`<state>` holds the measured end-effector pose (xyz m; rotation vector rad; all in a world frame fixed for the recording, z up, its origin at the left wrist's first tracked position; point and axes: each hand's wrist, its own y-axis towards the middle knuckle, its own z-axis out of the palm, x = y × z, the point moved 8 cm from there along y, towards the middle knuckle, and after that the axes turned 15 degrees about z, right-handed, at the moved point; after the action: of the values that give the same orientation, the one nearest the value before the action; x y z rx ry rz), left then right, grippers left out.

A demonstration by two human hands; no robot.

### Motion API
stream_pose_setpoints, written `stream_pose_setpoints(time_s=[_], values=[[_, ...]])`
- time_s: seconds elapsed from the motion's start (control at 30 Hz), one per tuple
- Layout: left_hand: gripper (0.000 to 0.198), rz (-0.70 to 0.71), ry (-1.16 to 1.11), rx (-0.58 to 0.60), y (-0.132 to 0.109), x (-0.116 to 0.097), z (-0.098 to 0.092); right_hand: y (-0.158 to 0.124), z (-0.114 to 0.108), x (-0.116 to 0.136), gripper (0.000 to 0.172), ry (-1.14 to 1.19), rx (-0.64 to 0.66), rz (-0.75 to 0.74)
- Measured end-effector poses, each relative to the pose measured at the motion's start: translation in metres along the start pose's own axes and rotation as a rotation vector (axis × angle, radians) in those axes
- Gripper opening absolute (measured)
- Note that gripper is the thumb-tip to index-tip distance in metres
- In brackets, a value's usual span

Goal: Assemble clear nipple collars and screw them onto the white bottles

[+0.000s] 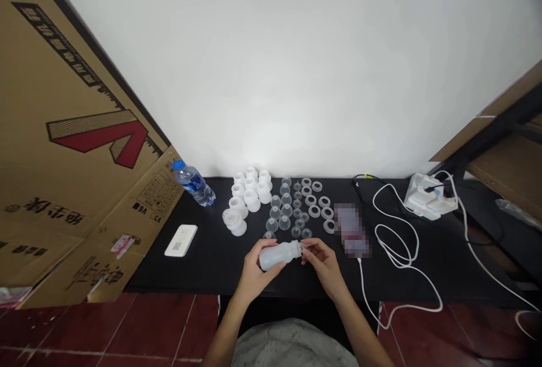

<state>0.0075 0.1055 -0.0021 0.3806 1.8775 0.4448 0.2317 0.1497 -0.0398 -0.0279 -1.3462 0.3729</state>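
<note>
While the left hand (254,264) grips the bottle (276,256) at six o'clock over the desk (212,265), the right hand (320,260) pinches a clear piece (302,248) at its mouth; it looks unfinished, domes (284,223) at twelve and rings (314,217) at one unattached.

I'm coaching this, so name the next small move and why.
Perhaps ease the right hand toward the mouth of the white bottle: the left hand holds its body, and the right fingers are at that end, though what they may hold is unclear.
</note>
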Motion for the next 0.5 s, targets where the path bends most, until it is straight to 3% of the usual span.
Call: stream_pose_setpoints(time_s=[0.23,0.5], values=[[0.038,-0.05,-0.033,-0.1,-0.002,0.007,-0.005,0.0,-0.003,-0.001,0.027,-0.028,-0.046,0.007],[0.032,-0.15,-0.074,-0.102,-0.013,0.023,-0.005,-0.002,-0.002,-0.004,0.021,-0.055,-0.003,0.024]])
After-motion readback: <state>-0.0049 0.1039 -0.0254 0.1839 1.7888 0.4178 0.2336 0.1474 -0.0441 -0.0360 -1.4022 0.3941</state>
